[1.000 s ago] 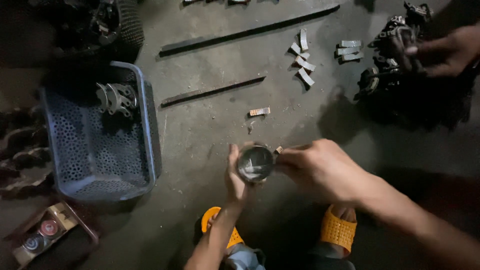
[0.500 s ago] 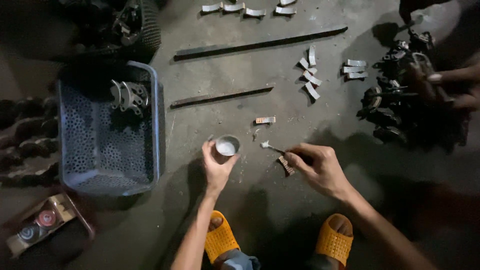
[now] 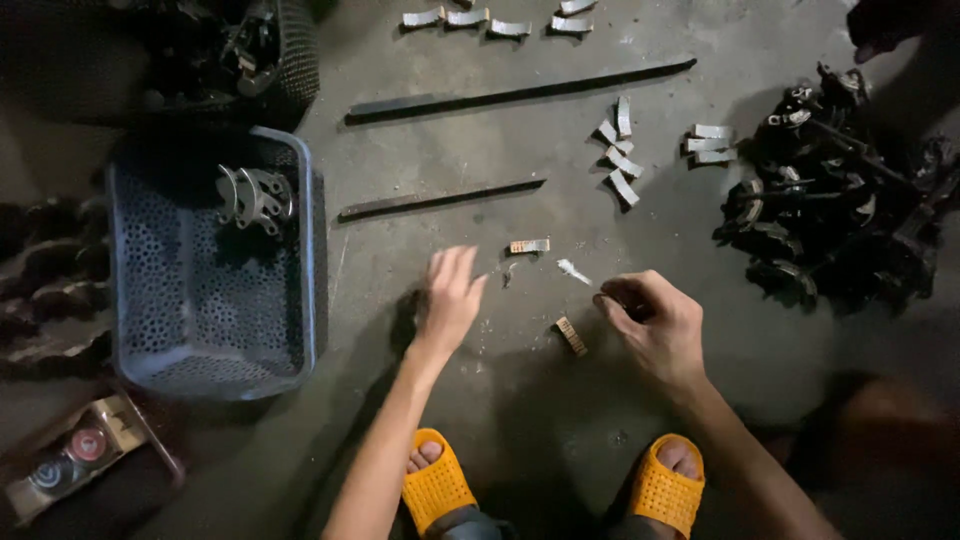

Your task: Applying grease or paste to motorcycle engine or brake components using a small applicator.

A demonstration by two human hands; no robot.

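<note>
At the far left, a blue perforated basket (image 3: 215, 330) is set on the concrete floor (image 3: 450, 140), with a cluster of curved metal pieces (image 3: 255, 197) lying in its far end. Just right of the basket, the left hand (image 3: 450, 295) is held low over the floor, fingers spread and blurred, nothing gripped in it. Beyond its fingertips a small ribbed tan block (image 3: 529, 246) is seen, and a pale sliver (image 3: 573, 270) lies just right of that. A second tan block (image 3: 571, 335) lies between the two hands, nearer the person. The right hand (image 3: 655, 325) is curled, thumb and forefinger pressed together; what is pinched cannot be told. Two dark metal bars (image 3: 440, 199) lie farther off, and a heap of black parts (image 3: 840, 200) is piled at the far right
</note>
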